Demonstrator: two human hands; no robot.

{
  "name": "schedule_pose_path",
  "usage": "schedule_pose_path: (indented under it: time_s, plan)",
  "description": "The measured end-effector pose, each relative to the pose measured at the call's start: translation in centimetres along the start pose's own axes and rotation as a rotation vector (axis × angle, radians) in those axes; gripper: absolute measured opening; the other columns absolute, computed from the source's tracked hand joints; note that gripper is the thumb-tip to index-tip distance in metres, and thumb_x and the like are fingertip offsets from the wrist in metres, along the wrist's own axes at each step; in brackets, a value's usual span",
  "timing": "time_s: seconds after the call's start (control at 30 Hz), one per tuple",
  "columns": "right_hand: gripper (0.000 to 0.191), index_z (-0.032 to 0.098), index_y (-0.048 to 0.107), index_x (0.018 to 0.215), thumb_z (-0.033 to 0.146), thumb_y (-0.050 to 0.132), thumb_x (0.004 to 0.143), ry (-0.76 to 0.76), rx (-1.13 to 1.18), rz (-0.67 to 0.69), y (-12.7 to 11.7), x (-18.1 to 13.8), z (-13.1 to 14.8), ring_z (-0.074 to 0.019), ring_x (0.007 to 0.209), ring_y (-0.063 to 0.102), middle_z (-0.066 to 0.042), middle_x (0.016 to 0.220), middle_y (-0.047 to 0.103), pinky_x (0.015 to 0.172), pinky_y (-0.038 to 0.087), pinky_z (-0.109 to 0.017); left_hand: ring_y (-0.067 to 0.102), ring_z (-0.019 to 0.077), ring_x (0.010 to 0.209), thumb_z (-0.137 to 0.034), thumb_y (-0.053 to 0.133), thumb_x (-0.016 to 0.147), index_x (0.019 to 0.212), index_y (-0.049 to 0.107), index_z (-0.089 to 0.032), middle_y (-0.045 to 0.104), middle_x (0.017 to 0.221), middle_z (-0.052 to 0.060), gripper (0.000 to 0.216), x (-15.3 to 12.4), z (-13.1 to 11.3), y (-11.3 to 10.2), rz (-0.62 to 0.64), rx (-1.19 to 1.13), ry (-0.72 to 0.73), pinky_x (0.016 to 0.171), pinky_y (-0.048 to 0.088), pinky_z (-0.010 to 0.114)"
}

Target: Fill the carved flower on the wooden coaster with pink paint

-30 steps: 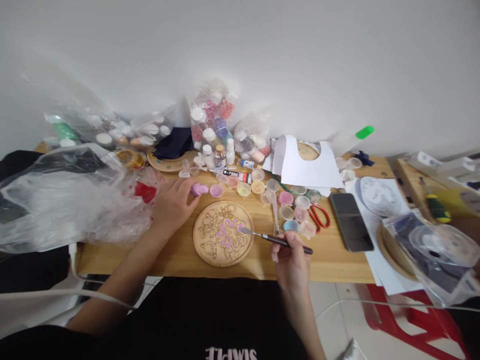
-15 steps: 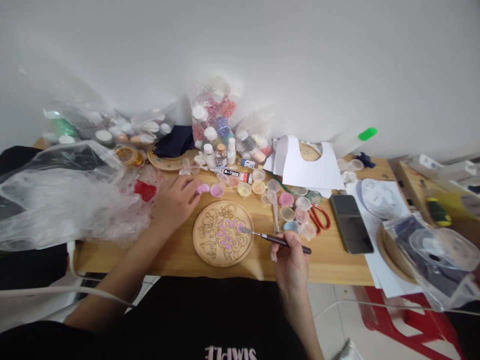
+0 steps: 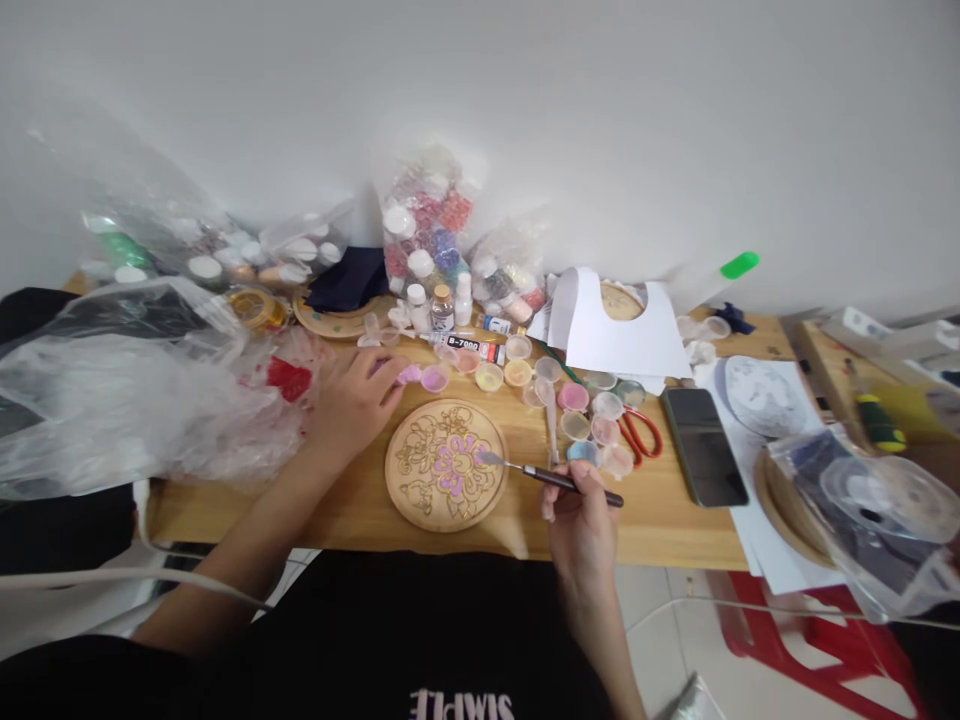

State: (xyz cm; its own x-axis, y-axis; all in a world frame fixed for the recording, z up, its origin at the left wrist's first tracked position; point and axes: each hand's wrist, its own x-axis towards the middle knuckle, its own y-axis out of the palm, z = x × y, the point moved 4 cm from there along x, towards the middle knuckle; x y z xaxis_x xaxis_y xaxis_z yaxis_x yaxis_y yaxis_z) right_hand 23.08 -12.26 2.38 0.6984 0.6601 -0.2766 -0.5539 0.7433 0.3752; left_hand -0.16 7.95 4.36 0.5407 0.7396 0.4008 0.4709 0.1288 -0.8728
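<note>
My right hand (image 3: 583, 510) is closed round the dark handle of a small palette knife (image 3: 559, 479). Its metal blade lies over the right part of a round wooden board (image 3: 411, 503), which carries a gold-outlined flower design with some petals filled in purple. To the board's upper left, my left hand (image 3: 356, 395) rests on the table with its fingers bent and apart. A purple lump (image 3: 407, 374) shows just beyond those fingertips, beside a small cup of purple paste (image 3: 434, 378). What lies beneath the left fingers is partly hidden.
Several small cups (image 3: 517, 373) of coloured paste stand behind and right of the board. Red-handled scissors (image 3: 641, 438) and a phone (image 3: 703, 447) lie to the right. Plastic bags (image 3: 135, 400) cover the left side. Bottles (image 3: 442, 310) and a glue tube (image 3: 475, 348) sit at the back.
Almost nothing differs. The blade has shifted very slightly on the board, and both hands keep their places.
</note>
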Motion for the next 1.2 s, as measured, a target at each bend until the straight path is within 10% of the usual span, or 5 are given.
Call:
schedule_pose_path:
  time_s: [1.2]
  plan:
    - [0.034,0.024,0.062,0.077,0.048,0.082,0.089,-0.003,-0.013,0.044,-0.32,-0.04,-0.60,-0.0102,0.039,0.047,0.008,0.052,0.058,0.036,0.033,-0.023,0.075,0.0291,0.111,-0.014,0.056,0.106,0.122,0.079,-0.027,0.081,0.121,0.009,0.031,-0.05,-0.69,0.10,-0.011,0.119,0.096,0.097,0.064,0.045]
